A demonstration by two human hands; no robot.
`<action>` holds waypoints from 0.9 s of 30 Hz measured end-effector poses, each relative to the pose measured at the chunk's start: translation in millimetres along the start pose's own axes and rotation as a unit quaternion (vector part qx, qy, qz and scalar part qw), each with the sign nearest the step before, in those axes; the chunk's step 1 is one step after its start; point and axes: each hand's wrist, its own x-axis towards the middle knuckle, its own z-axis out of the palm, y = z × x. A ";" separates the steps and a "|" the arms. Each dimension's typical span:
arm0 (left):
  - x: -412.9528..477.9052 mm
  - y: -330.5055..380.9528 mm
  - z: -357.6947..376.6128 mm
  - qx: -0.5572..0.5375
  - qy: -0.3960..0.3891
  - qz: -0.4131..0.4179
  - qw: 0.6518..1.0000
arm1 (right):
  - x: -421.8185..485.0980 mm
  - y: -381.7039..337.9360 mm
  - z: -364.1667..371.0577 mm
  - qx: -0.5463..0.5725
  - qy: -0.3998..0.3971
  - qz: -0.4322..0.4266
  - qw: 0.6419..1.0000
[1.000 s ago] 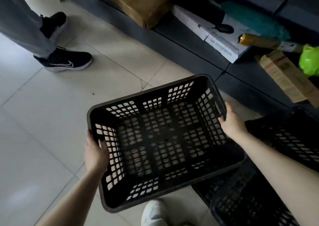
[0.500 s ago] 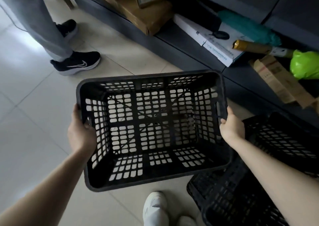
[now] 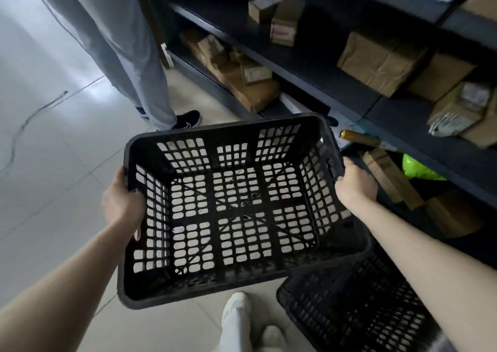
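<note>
An empty black plastic crate [image 3: 215,128] with perforated walls and floor hangs in the air in front of me, held level over the tiled floor. My left hand [image 3: 122,198] grips its left rim, thumb inside. At the crate's right handle my right hand [image 3: 356,183] curls its fingers round the rim.
A second black crate [image 3: 357,311] stands on the floor at lower right. Dark shelving [image 3: 317,72] with cardboard boxes, a green bag [image 3: 416,168] and a gold tube [image 3: 357,138] runs along the right. Another person's grey trouser leg [image 3: 126,47] stands close ahead. My white shoes [image 3: 236,316] show below.
The crate has risen and levelled out between my hands. My view has tilted upward, bringing the higher shelves and the other person's leg nearer into sight.
</note>
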 end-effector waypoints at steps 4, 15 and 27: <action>-27.8 1.8 -83.1 -0.030 0.025 -0.005 0.999 | -41.3 -35.8 -75.5 -0.033 -0.002 -0.040 0.999; -115.1 -64.8 -353.0 -0.075 0.128 -0.051 0.988 | -224.0 -180.3 -233.6 -0.060 0.019 -0.213 0.975; -258.4 -297.7 -638.2 -0.043 0.299 -0.239 0.923 | -532.2 -404.6 -219.4 -0.066 0.018 -0.453 0.889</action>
